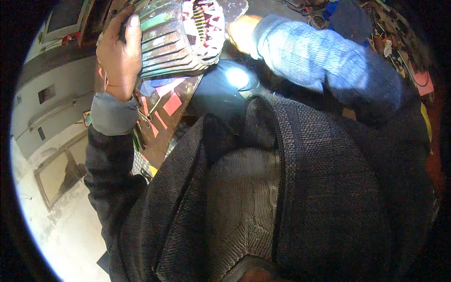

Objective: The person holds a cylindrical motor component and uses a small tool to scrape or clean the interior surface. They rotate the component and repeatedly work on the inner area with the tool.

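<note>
A ribbed electric motor housing (pixel 167 44), its green paint worn, lies on its side at the top of the head view. Its round open end faces right and shows slots with copper-coloured pieces (pixel 200 23) and red and white lining. My left hand (pixel 121 58) grips the closed side of the housing, thumb along the ribs and the other fingers mostly hidden behind. Close to the open end is my right hand (pixel 242 35), brightly lit; its fingers are turned away, and I cannot see whether they hold anything.
Pink paper pieces (pixel 172 104) and scissors (pixel 149 120) lie on the brown worktop (pixel 157 146) below the housing. Tools and scraps crowd the upper right, with a ring-shaped coil (pixel 318 21) and a dark blue cloth (pixel 350 19). A pale wall (pixel 70 225) stands at left.
</note>
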Demonstrator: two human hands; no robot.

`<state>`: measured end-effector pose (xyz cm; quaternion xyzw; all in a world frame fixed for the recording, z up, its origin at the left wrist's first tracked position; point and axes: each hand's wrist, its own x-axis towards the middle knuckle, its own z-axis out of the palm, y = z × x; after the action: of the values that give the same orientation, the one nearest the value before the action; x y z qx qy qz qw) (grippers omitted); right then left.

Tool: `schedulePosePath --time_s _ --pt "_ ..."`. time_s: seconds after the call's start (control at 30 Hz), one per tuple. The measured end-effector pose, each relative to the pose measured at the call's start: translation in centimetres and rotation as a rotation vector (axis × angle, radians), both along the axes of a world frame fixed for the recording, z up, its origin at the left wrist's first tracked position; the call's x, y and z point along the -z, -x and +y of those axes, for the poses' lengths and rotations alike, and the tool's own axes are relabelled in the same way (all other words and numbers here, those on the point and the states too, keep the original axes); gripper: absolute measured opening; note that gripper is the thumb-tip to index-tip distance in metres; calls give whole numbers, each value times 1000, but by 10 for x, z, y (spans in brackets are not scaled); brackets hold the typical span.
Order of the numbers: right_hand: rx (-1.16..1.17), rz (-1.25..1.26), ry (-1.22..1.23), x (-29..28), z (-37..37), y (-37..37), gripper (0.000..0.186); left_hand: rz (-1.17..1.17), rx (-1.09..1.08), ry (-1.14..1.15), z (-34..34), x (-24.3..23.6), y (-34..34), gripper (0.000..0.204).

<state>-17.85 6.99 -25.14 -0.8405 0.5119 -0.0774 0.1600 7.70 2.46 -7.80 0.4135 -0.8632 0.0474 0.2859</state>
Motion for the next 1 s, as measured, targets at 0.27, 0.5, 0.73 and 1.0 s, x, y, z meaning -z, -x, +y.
schedulePosePath --time_s 0.27,0.5,0.73,1.0 --pt "-388 -37 -162 35 -34 2 25 11 -46 -57 1 2 -3 39" --pt "-706 -202 188 59 -7 -2 25 0 -58 -31 3 0 -2 41" --pt "-236 21 -111 29 -27 4 26 72 -21 -78 1 1 -1 39" --pt "42 49 1 -13 3 26 26 62 -60 -130 4 -1 0 40"
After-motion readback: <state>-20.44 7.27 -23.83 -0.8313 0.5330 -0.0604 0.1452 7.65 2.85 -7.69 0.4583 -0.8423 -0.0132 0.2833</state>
